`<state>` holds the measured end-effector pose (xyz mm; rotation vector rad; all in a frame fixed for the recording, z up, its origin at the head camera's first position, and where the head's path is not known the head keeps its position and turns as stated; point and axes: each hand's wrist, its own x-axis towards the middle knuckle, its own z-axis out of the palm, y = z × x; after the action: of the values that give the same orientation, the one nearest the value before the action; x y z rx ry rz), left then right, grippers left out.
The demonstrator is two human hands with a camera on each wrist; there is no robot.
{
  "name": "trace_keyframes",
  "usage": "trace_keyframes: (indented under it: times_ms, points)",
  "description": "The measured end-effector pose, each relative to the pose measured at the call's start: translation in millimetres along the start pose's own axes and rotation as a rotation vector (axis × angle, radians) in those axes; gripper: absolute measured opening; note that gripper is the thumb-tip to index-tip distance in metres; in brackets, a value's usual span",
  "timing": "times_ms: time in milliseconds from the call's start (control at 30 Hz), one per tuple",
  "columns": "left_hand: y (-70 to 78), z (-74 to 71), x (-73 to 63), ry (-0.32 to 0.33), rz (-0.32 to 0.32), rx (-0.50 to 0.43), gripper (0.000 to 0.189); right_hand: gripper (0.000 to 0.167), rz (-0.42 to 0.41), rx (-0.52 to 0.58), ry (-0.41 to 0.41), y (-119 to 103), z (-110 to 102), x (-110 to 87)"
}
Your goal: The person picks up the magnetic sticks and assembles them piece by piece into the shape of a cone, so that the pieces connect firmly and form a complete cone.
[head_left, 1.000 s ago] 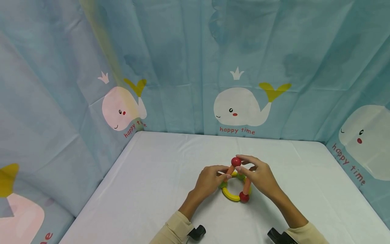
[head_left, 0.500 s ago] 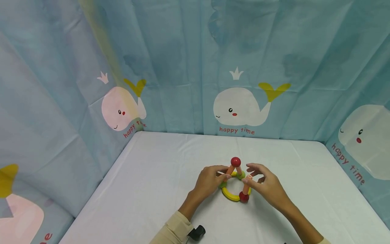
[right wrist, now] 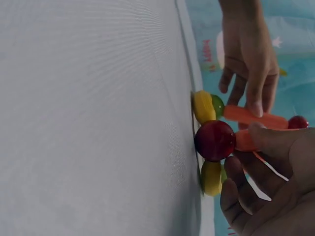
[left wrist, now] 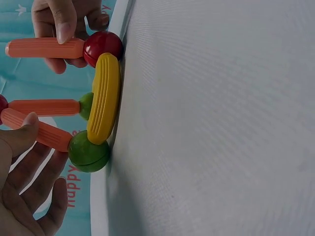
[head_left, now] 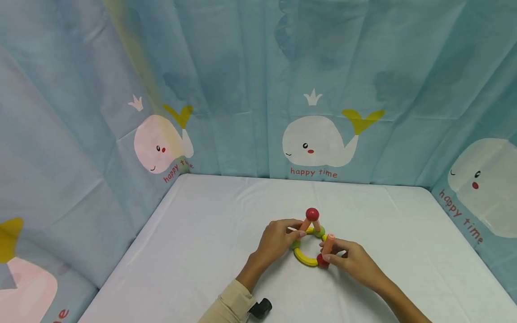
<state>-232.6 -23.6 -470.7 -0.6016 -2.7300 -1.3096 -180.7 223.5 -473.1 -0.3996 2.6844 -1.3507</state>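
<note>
A small frame of toy building rods and balls stands on the white table. Curved yellow rods join green balls and a red ball in a ring at its base. Two orange rods lean together under a red top ball. My left hand pinches one of these, the left orange rod, between thumb and fingers. My right hand pinches a third orange rod low down, close above the red base ball; this rod's upper end is bare.
White cloth covers the table around the toy. Light blue curtains printed with whales hang behind and at both sides. A black wrist camera sits at my left sleeve.
My right hand has let go of the red top ball, come down toward the front right and taken hold of the right orange rod. The left hand keeps its grip in place.
</note>
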Motion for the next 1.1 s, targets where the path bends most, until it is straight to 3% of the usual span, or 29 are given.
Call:
trace_keyframes:
  times_ms: [167, 367, 500, 1100]
  points:
    - [-0.6, -0.1, -0.3, -0.003, 0.004, -0.011, 0.033, 0.034, -0.004, -0.026, 0.049, 0, 0, 0.2]
    - [1.0, -0.1, -2.3, -0.013, 0.006, -0.027, 0.031, 0.029, -0.080, -0.072, 0.124, 5, 2, 4.7]
    - [3.5, 1.7, -4.2, -0.015, 0.021, -0.018, 0.030, 0.030, -0.106, -0.091, 0.140, 7, 2, 8.9]
    - [7.2, 7.7, -5.8, 0.017, 0.079, 0.018, 0.031, 0.030, -0.080, -0.147, 0.153, 9, 1, 17.8]
